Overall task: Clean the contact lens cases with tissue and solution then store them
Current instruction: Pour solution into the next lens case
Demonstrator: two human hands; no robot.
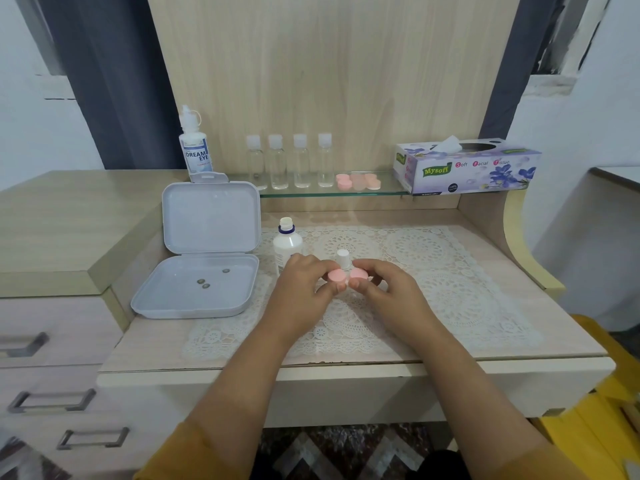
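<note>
While both hands meet over the lace mat (450,271), one pink contact lens case (347,276) is held between them, its long axis running side to side from hand to hand. Left hand (301,289): fingers pinched on the left cap. Right hand (388,289): fingers pinched on the right cap. Each hand is equally near its own end; the next move, judged to be unscrewing or tightening a cap, turns on that side-to-side lie.

Items around:
- Small white-capped bottle (343,259), just beyond the fingertips, partly hidden by the case.
- Solution bottle with its cap off (287,242), just beyond the left hand; the likeliest thing to be knocked.
- Open grey storage box (197,282), left of the left hand, three small dark bits inside.
- Further pink lens cases (358,181), on the glass shelf (388,192) well beyond both hands.
- Four clear bottles (289,162), same shelf.
- Tissue box (467,168), beyond and right of the right hand, one tissue raised.
- Dropper bottle marked Dream Eye (194,147), far beyond the left hand.
</note>
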